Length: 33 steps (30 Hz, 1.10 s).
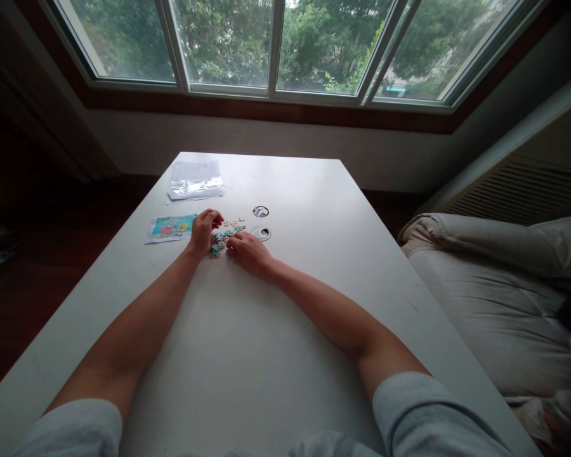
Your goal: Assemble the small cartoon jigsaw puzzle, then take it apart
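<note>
A small heap of loose jigsaw puzzle pieces (216,245), teal, pink and pale in colour, lies on the white table (266,317). On its left side is my left hand (202,231), fingers curled together above the pieces; whatever they pinch is too small to make out. My right hand (250,251) reaches in from the right, its bent fingertips down at the pieces and partly hiding them. A colourful cartoon picture sheet (171,227) lies just left of my left hand, which covers its right end.
Two round dark-and-light discs (261,211) lie beyond my right hand. Clear plastic packaging (196,179) rests near the table's far left corner. A pale padded seat (480,304) stands along the right side, and a window (271,51) fills the wall ahead.
</note>
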{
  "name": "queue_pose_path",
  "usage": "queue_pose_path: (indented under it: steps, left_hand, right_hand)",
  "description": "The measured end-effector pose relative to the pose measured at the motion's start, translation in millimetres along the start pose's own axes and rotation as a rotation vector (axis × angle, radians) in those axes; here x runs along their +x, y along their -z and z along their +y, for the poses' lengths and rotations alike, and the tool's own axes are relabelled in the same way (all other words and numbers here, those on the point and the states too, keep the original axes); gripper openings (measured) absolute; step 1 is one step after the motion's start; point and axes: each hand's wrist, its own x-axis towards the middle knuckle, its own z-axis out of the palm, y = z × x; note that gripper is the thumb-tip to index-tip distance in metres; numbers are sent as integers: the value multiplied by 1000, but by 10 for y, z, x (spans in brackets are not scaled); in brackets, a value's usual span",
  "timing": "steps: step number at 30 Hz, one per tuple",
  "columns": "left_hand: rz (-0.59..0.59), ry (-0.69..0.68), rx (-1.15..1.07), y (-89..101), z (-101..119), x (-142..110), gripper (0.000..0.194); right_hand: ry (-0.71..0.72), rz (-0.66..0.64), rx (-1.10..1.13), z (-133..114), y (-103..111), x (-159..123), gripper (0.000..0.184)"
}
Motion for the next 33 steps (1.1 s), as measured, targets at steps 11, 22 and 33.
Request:
queue_pose_path:
  steps: [11,22,33]
  left_hand:
    - [69,-79,702,167,-69,25,27]
    - [-103,-34,230,-14,-72,-11,25]
    - [84,-114,310,51,-88,17,22]
  right_hand:
    - [-52,-31,-55,-55,42,8,17]
    - [-191,152,42,128,-16,36,27]
    - [-83,145,265,254,-79,64,22]
